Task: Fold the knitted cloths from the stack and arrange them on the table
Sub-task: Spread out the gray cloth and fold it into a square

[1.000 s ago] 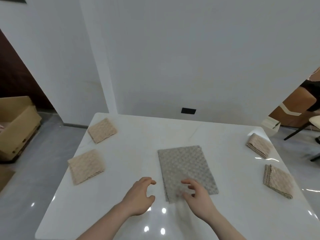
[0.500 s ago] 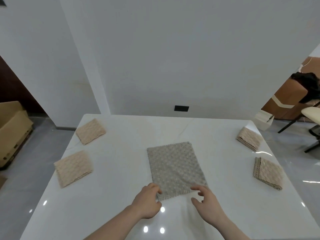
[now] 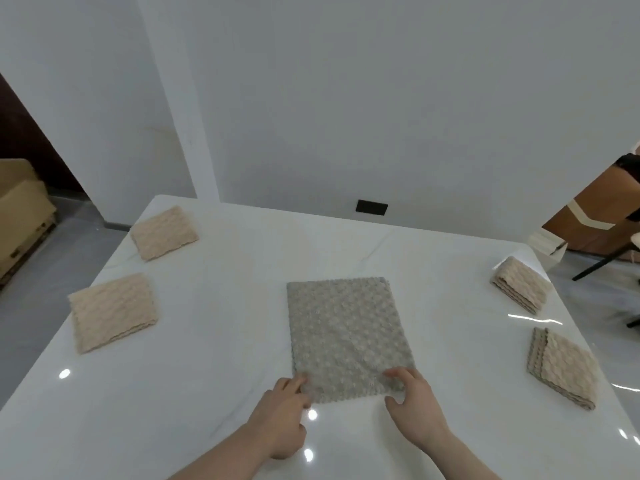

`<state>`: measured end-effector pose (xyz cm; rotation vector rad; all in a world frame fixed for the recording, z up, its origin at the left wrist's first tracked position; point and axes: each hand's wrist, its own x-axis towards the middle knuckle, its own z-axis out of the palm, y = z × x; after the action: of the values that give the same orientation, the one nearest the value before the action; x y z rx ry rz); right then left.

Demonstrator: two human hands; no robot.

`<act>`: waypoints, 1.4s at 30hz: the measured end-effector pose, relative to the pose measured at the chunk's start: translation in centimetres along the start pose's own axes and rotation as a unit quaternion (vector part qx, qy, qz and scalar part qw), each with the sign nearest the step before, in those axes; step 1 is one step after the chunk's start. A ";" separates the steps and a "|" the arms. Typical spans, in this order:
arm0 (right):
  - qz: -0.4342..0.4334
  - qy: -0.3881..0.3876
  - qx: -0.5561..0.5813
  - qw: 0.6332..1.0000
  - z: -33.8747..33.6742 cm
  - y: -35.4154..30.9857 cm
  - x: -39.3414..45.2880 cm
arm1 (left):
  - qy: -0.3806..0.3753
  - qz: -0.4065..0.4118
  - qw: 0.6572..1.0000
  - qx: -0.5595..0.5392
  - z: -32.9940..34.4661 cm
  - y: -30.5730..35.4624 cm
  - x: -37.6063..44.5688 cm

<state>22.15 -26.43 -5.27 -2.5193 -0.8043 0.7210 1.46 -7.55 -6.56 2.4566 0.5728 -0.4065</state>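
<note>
Grey cloth (image 3: 348, 336) flat on the surface (image 3: 242, 341), stretching away from both hands. Left hand (image 3: 282, 419) and right hand (image 3: 414, 408) each pinch a near corner. To fold well, lift both corners together and lay them squarely on the far edge.

I am seeing the worktop (image 3: 242, 306) carrying five cloths. The unfolded cloth (image 3: 348, 336) is lying flat at the middle, nearest me. My left hand (image 3: 282, 419) is sitting at its near left corner and my right hand (image 3: 414, 401) at its near right corner, fingers (image 3: 398, 374) resting on the near edge. Two folded cloths are lying along the left side: the far-left cloth (image 3: 164, 232) behind, the near-left cloth (image 3: 112, 311) before it. Two more are lying along the right edge: the far-right cloth (image 3: 523, 287) behind, the near-right cloth (image 3: 562, 370) before it. A cardboard box (image 3: 20, 216) is standing on the floor, left of the worktop.
</note>
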 end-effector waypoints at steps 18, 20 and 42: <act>-0.181 0.249 0.061 0.950 8.3 7.7 2.9 | 0.315 0.138 0.939 -0.005 9.0 -4.4 3.0; -0.195 0.259 0.059 0.944 8.6 8.0 3.2 | 0.319 0.169 0.932 0.012 9.4 -4.7 3.3; -0.165 0.348 0.020 0.923 9.3 8.9 3.2 | 0.328 0.135 0.935 0.015 9.9 -4.0 2.0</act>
<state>22.76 -29.24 -18.23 -2.2576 -0.8818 -0.2669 -0.32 -9.86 -17.05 2.6282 0.4707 0.5436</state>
